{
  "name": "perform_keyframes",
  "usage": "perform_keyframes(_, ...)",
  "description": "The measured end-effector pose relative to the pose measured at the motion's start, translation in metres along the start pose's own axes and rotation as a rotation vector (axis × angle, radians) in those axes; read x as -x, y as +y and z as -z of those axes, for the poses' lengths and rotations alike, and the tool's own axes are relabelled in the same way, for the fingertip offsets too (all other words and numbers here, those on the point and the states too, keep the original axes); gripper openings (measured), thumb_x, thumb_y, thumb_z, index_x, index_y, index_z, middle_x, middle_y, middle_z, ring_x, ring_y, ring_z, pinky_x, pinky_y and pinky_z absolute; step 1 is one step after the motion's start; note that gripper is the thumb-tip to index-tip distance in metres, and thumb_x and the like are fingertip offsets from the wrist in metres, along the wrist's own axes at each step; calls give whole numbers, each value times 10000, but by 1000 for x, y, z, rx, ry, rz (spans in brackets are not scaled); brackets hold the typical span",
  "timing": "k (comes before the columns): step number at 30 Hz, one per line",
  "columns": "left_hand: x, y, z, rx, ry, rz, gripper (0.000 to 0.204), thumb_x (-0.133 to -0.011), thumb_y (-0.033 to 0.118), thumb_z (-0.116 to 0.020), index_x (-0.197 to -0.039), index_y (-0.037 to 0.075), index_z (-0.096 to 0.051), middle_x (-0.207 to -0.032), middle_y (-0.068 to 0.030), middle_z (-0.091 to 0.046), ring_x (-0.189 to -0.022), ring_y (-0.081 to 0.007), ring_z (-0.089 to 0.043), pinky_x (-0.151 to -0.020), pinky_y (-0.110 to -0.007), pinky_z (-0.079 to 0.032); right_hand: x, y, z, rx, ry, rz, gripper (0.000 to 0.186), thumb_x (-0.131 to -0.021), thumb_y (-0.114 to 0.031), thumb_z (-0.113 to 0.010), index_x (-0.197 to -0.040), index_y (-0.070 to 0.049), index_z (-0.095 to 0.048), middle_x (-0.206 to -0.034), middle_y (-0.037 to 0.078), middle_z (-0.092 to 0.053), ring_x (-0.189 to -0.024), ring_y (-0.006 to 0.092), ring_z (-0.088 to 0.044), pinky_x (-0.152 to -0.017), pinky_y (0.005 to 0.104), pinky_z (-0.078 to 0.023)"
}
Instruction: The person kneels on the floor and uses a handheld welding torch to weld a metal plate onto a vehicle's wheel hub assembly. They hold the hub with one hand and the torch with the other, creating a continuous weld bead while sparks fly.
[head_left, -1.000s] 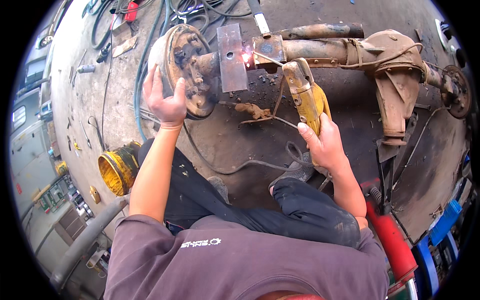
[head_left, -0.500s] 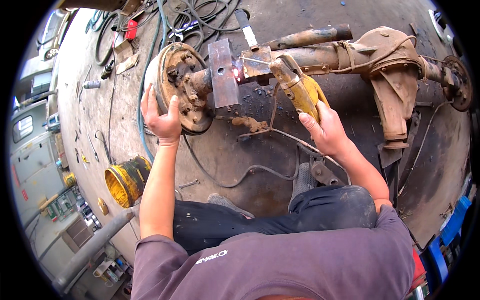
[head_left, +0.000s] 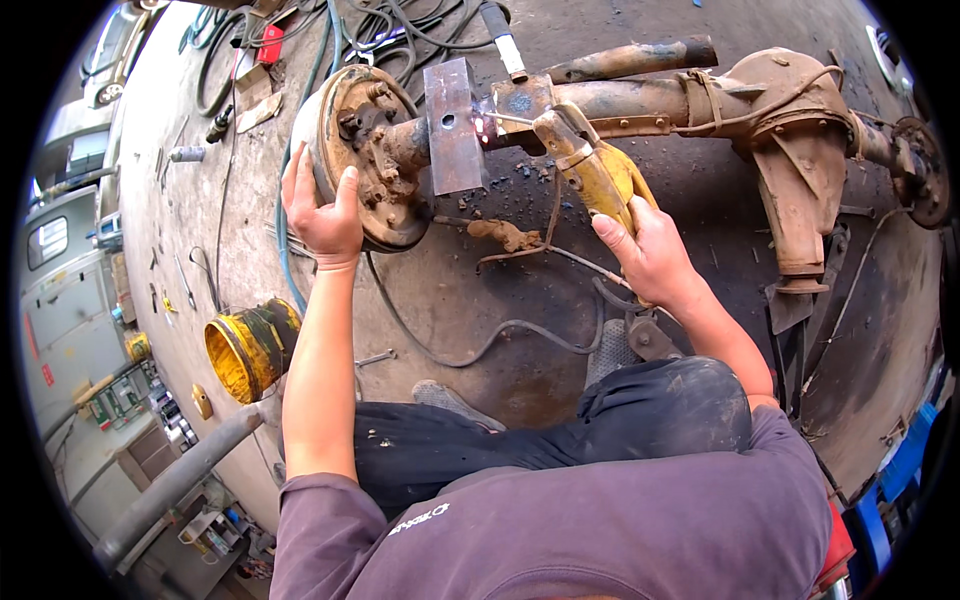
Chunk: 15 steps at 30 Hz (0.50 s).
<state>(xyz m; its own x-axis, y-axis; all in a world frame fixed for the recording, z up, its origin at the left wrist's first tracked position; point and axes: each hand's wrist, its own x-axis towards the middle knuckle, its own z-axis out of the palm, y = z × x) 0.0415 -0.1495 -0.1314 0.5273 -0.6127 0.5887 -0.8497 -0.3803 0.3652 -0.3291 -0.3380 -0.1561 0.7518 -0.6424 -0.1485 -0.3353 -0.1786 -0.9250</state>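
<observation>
A rusty axle (head_left: 630, 100) lies across the upper view, with a brake drum (head_left: 385, 175) at its left end and a flat steel plate (head_left: 450, 140) standing beside it. My left hand (head_left: 325, 215) rests against the drum's near-left rim, fingers apart. My right hand (head_left: 645, 245) grips a yellow welding electrode holder (head_left: 590, 170). Its thin rod (head_left: 508, 118) reaches to the joint right of the plate, where a small glow shows. A handled tool (head_left: 505, 40) stands at the square bracket (head_left: 522, 100) on the axle.
A yellow bucket (head_left: 240, 360) lies tipped beside my left forearm, near a grey pipe (head_left: 175, 485). Hoses (head_left: 400, 30) are coiled at the top. A cable (head_left: 480, 345) snakes over the stained floor. Small tools (head_left: 185, 280) lie at left; blue objects (head_left: 900, 440) are at lower right.
The glow at the joint is smaller than one second ago. The view has shifted, and my right arm and knee appear farther right. Both hands keep their hold or contact.
</observation>
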Motion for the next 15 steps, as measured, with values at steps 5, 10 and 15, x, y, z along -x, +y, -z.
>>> perform_keyframes(5, 0, -2, 2, -26, -2, -14, 584, -798, 153, -856, -1297, -91, -676, -1415, -214, -653, -1307, -392, -606, -1146, -450, -443, -3, -4, -3, 27, -41, -19, 542, -1054, -465, -650, -1066, 76, -628, -918, 279, -693, -870, 455, -689, -798, 486, -547)
perform_keyframes(10, 0, -3, -1, -6, 11, -2, 598, -795, 156, -858, -1307, -90, -672, -1413, -216, -653, -1306, -390, -606, -1146, -444, -445, -5, -3, -6, 23, -25, -18, 533, -1053, -457, -653, -1058, 76, -625, -912, 280, -690, -865, 452, -688, -796, 487, -547)
perform_keyframes(15, 0, -4, 0, -5, 14, -12, 599, -797, 152, -858, -1314, -88, -671, -1408, -217, -655, -1299, -390, -612, -1143, -444, -449, -7, 1, -8, 27, -34, -40, 531, -1053, -457, -655, -1040, 73, -619, -901, 277, -686, -854, 445, -685, -780, 488, -541)
